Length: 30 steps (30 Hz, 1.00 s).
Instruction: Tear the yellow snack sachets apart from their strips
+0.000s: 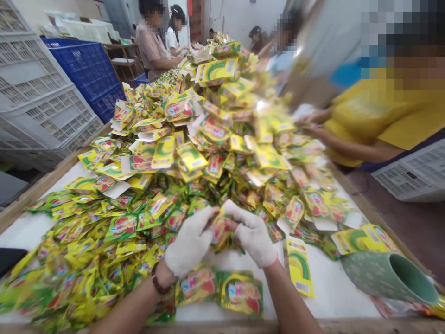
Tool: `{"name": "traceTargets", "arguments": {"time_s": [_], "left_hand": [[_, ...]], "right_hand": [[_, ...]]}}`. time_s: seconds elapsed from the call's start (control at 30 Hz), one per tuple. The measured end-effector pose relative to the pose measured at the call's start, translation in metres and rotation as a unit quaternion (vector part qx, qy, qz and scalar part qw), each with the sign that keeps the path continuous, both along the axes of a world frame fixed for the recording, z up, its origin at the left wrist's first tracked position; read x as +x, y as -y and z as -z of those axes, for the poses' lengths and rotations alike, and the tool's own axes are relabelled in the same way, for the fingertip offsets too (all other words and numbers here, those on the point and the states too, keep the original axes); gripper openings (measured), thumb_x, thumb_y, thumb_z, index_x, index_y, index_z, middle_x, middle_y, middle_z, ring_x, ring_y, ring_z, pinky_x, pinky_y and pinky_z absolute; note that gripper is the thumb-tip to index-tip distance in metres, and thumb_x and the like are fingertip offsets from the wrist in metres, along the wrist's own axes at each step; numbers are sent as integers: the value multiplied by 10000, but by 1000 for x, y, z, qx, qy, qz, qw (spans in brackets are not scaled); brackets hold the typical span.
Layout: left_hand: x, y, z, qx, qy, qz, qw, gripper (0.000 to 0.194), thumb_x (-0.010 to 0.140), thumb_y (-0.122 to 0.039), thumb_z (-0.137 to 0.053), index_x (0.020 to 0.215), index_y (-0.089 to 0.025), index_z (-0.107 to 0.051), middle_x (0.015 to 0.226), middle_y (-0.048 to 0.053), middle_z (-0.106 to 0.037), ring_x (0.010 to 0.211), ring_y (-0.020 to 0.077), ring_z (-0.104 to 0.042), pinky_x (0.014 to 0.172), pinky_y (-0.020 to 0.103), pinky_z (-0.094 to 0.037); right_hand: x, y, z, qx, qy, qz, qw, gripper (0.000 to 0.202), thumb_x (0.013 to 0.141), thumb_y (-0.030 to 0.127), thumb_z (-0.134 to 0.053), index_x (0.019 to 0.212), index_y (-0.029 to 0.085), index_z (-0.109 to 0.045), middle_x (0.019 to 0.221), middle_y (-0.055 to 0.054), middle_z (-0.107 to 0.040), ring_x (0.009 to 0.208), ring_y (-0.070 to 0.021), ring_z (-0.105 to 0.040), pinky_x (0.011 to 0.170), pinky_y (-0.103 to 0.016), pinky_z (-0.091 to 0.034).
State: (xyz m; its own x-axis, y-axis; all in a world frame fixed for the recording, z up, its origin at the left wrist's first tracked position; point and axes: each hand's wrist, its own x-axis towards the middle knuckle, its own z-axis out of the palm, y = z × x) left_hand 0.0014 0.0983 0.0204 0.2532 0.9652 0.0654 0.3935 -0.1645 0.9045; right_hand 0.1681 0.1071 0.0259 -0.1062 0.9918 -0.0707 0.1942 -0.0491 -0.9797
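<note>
My left hand (pixel 193 241) and my right hand (pixel 253 234), both in white gloves, come together at the middle of the table. Their fingers close around a small yellow, red and green packet (pixel 221 230); it is blurred, and the fingers cover part of it. Just below the hands, a few flat packets with a watermelon print (pixel 239 292) lie near the table's front edge. To the right of my right hand rests a flat yellow carton (pixel 299 266) with a barcode. Loose green and yellow sachets (pixel 86 260) are heaped beside my left hand.
A tall pile of small cartons (pixel 191 157) covers the table's middle and far end. A green floral cylinder (pixel 365 276) lies at the right front. White crates (pixel 34 88) and blue crates (pixel 86 69) stand left. A co-worker in yellow (pixel 375 116) works on the right; several people are farther back.
</note>
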Motion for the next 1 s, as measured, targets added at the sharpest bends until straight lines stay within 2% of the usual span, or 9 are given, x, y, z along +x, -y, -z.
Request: {"name": "traceTargets", "arguments": {"time_s": [0.1,0.17,0.3,0.43,0.53,0.7,0.77,0.9,1.0], "left_hand": [[1,-3,1,-111,202,-11,973,379,873,-277,-532,1232,-195,-441,1138,95,-653,950,200,-651,826,358,-542],[0,-4,0,-120,256,-17,959,434,864,-300,-563,1261,-193,-424,1192,105,-632,1012,212,-636,862,361,-531],[-4,-4,0,-117,242,8,963,405,863,-322,-574,1236,-199,-473,1237,87,-609,1101,210,-589,924,343,-497],[-11,-4,0,-119,197,51,972,261,852,-302,-578,1084,-193,-524,1059,43,-641,948,173,-609,837,316,-514],[-12,-4,-1,-127,207,51,969,214,838,-306,-591,1004,-187,-529,1015,47,-634,922,176,-603,809,316,-512],[-4,-4,-1,-201,280,48,937,637,693,-302,-759,1236,-199,-442,1105,76,-626,963,210,-615,815,332,-513],[-2,-3,-3,-239,262,84,931,588,672,-314,-775,1189,-178,-530,1020,62,-656,907,211,-626,772,320,-518],[-3,-2,-11,-273,242,80,928,368,761,-378,-711,1079,-209,-636,1016,41,-667,927,220,-626,740,317,-532],[-5,-5,-18,-246,234,98,936,295,888,-361,-576,1138,-206,-595,1158,68,-611,991,205,-610,813,373,-539]], "right_hand": [[-1,0,5,73,-18,104,992,191,801,328,-636,935,198,-596,756,6,-600,661,-145,-543,613,-251,-453],[-3,1,6,64,-68,109,990,252,795,345,-660,977,211,-549,801,-3,-609,679,-146,-553,626,-252,-465],[-7,3,5,-19,-135,26,990,269,775,388,-681,950,207,-585,858,-19,-649,776,-177,-606,690,-274,-505],[-5,4,1,-40,-85,-23,995,203,779,375,-665,821,177,-675,750,-7,-645,719,-171,-583,653,-267,-493],[-1,4,1,-41,-72,-15,996,195,760,360,-680,800,172,-711,725,-7,-652,685,-167,-570,636,-270,-483],[-4,6,3,-15,-76,42,996,222,775,378,-664,860,183,-731,812,-32,-695,775,-202,-609,702,-293,-495],[-8,8,3,7,-68,59,996,233,781,393,-663,889,192,-708,837,-42,-693,802,-213,-617,723,-302,-501],[-15,4,11,67,-153,98,981,624,671,513,-746,1200,240,-558,1126,-90,-664,1042,-275,-617,866,-363,-506],[-17,-5,19,33,-227,-1,973,818,530,709,-729,1190,250,-578,1047,-87,-711,968,-305,-669,884,-413,-509]]}}
